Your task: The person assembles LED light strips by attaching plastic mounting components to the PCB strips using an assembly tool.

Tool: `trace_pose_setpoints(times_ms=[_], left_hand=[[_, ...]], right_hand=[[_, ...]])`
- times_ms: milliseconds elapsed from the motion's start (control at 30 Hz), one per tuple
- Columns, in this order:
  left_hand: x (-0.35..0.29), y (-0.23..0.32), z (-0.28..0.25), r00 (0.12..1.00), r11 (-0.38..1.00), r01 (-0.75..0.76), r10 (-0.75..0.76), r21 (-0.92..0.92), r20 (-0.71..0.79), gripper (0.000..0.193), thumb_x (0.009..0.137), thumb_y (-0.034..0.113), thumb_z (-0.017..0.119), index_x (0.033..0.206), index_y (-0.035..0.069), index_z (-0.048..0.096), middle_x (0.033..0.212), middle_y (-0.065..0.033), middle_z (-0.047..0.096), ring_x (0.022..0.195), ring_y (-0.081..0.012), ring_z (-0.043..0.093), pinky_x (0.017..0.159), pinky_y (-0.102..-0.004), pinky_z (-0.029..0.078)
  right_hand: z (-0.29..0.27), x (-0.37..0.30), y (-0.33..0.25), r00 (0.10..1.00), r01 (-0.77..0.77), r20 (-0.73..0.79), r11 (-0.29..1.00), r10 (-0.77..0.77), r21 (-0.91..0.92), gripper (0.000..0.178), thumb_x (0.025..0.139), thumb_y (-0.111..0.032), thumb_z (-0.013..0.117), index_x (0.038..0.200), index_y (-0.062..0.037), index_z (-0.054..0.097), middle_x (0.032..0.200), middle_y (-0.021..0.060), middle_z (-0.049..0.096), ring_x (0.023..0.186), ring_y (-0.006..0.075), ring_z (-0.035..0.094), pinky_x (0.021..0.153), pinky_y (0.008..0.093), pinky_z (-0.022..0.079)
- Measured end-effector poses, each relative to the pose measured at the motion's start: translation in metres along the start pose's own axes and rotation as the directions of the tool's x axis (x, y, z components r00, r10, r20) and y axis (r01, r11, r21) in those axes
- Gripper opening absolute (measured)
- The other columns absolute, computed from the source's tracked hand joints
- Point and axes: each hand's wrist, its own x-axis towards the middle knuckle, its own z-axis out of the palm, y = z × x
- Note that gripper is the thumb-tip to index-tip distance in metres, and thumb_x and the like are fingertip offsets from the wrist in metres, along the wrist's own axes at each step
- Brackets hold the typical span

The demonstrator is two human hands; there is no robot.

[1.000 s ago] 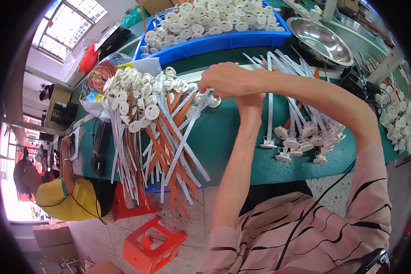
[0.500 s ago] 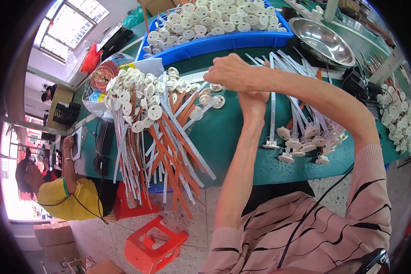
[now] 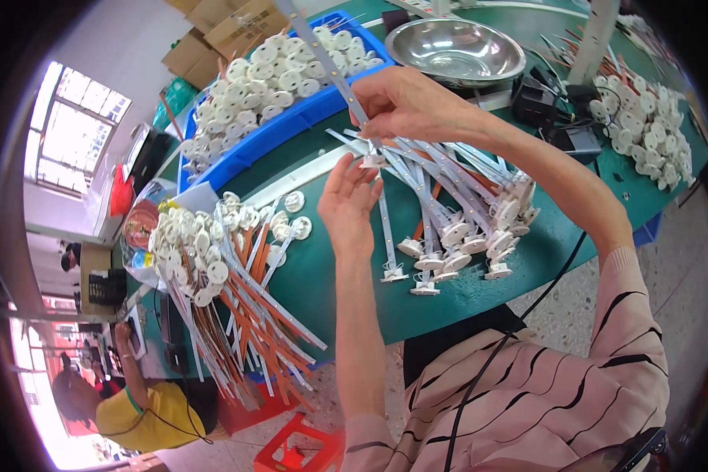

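One silver LED strip (image 3: pixel 320 55) rises toward the frame's top centre, pinched in the firm grip of a worker's right hand (image 3: pixel 421 102), with a white round disc (image 3: pixel 372 161) at its lower end. Just below, the left hand's (image 3: pixel 349 208) grip is slack, fingers parted and curled; contact with the disc cannot be told. More disc-ended strips (image 3: pixel 440 185) lie right of centre on a green bench (image 3: pixel 480 295), below a steel basin (image 3: pixel 456 55); a blue bin (image 3: pixel 283 122) fills upper left.
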Motion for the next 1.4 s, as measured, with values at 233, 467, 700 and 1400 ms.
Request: trace_pose_setpoints(times_ms=[233,467,700,1400], left_hand=[[-0.002,0.008,0.012,0.965,0.983,-0.156,0.130,0.101,0.230,0.065,0.074,-0.004,0.065,0.133,0.001,0.037,0.123,-0.0168,0.049,0.110,-0.0254,0.052,0.091,-0.0381,0.048],[-0.007,0.006,0.016,0.965,0.996,-0.085,0.079,0.016,0.250,0.068,0.071,-0.005,0.068,0.132,-0.002,0.037,0.121,-0.0163,0.050,0.107,-0.0275,0.054,0.086,-0.0392,0.050],[-0.008,0.006,0.019,0.941,0.991,-0.117,0.090,0.066,0.326,0.068,0.069,-0.004,0.071,0.130,-0.002,0.040,0.121,-0.0163,0.050,0.103,-0.0252,0.055,0.086,-0.0366,0.049],[-0.010,0.003,0.018,0.963,0.988,0.050,-0.009,-0.148,0.270,0.041,0.083,-0.005,0.055,0.123,-0.008,0.045,0.116,-0.0203,0.054,0.107,-0.0318,0.056,0.090,-0.0450,0.049]], right_hand=[[-0.013,-0.025,0.006,0.999,-0.031,0.046,0.991,0.025,0.129,0.010,0.073,-0.006,0.062,0.078,0.0002,0.056,0.061,0.0053,0.058,0.057,0.0095,0.052,0.054,0.0244,0.041],[-0.005,-0.025,0.005,0.998,-0.020,0.057,0.994,0.014,0.109,0.014,0.073,-0.009,0.064,0.078,0.0002,0.055,0.067,0.0067,0.060,0.061,0.0120,0.058,0.057,0.0275,0.045],[-0.001,-0.022,0.003,0.999,-0.025,0.052,0.976,0.014,0.216,0.016,0.073,-0.007,0.063,0.084,0.0000,0.054,0.066,0.0053,0.059,0.062,0.0101,0.057,0.057,0.0276,0.045],[0.006,-0.038,0.007,0.996,-0.049,-0.060,0.947,0.072,0.318,0.015,0.069,-0.002,0.060,0.084,0.0010,0.059,0.070,0.0100,0.063,0.061,0.0159,0.058,0.057,0.0292,0.045]])
